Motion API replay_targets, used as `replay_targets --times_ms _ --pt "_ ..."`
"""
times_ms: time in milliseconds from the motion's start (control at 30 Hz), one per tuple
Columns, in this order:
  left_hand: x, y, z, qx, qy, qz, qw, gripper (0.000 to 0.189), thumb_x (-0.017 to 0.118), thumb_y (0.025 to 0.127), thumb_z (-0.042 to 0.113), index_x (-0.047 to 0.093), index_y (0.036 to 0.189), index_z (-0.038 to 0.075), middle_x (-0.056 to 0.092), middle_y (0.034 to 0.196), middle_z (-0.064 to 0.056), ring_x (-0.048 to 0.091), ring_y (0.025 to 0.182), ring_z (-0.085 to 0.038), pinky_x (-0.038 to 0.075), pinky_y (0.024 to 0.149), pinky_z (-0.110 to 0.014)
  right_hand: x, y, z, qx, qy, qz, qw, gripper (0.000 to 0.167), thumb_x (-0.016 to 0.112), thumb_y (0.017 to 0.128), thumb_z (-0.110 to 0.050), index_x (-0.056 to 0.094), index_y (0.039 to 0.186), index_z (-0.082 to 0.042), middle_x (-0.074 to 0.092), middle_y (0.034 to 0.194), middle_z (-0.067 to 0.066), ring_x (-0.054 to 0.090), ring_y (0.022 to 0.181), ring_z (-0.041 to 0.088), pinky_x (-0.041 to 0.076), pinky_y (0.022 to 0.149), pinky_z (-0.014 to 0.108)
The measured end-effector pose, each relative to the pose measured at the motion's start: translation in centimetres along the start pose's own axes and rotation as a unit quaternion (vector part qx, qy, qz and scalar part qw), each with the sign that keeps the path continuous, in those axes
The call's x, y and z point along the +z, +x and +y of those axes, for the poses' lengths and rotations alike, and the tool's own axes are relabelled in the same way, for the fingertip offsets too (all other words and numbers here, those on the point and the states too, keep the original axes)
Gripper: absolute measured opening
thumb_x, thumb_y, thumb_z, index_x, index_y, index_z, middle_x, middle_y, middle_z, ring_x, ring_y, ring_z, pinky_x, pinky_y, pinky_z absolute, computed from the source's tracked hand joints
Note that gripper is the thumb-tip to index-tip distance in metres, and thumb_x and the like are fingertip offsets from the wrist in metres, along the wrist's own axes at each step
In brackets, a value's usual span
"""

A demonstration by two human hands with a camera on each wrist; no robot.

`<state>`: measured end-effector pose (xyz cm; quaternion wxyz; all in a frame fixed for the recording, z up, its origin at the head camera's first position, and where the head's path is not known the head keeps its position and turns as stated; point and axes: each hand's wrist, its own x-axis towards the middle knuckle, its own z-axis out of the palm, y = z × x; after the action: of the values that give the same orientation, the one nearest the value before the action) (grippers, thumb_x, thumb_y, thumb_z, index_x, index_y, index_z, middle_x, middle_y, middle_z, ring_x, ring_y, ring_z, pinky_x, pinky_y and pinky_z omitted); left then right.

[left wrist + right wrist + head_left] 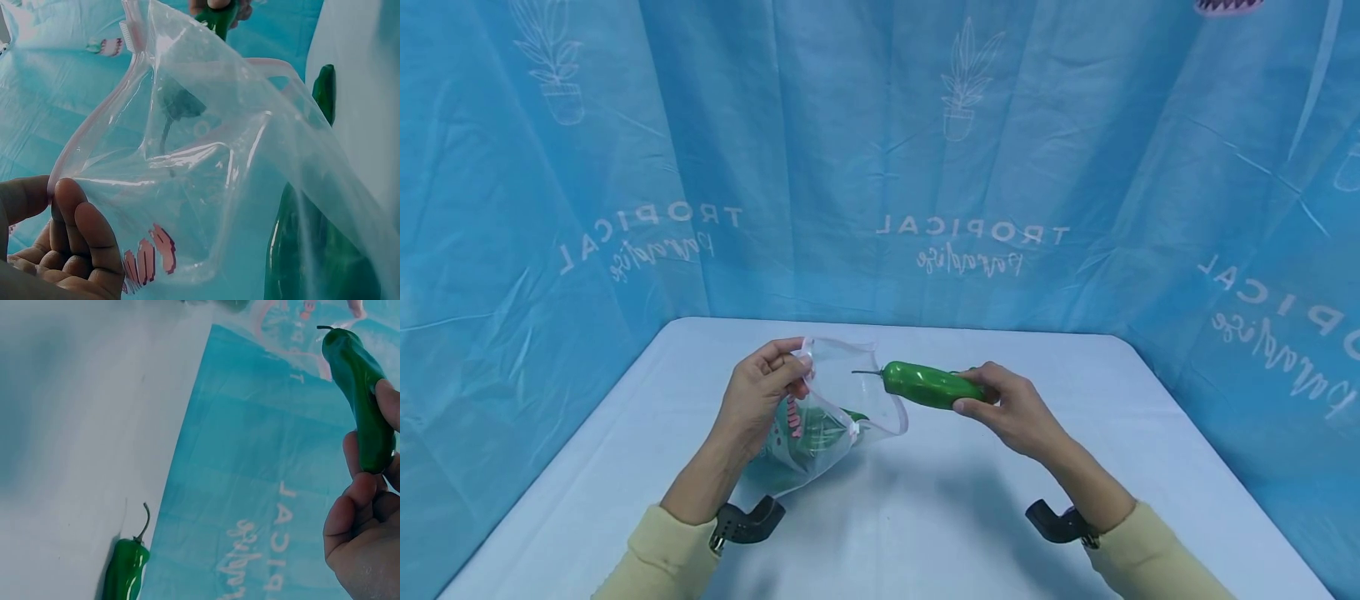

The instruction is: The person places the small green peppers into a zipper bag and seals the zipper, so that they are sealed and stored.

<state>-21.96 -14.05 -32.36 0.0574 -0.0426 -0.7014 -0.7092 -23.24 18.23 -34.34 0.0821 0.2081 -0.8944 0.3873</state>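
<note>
My left hand pinches the rim of a clear zip bag between thumb and fingers. The bag's mouth gapes toward the right, and pink lettering shows on its side. Green peppers lie inside it, low down and partly blurred by the plastic. In my right hand is a long glossy green pepper, gripped at its stemless end. Its thin stem points left, at the bag's mouth. Another green pepper lies on the table in the right wrist view; in the head view it is mostly hidden.
A white-covered table lies under both hands. Blue curtains with white printed words and potted plants hang behind it and along both sides. Dark camera mounts are strapped to both wrists.
</note>
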Motion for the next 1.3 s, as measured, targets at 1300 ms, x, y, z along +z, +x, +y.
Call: replay_targets --times_ms 1300 --pt "0.7 0.1 -0.4 -0.015 0.017 0.000 0.9997 0.036 0.060 0.092 0.019 0.053 0.125 0.008 0.061 0.074 0.009 0.057 0.065 -0.008 0.050 0.070 -0.022 5.4 4.7 -4.8 -0.038 -0.059 -0.105 0.9920 0.034 0.070 0.085 -0.027 0.066 0.116 -0.013 0.063 0.102 0.000 0.051 0.083 0.013 0.045 0.071 0.028"
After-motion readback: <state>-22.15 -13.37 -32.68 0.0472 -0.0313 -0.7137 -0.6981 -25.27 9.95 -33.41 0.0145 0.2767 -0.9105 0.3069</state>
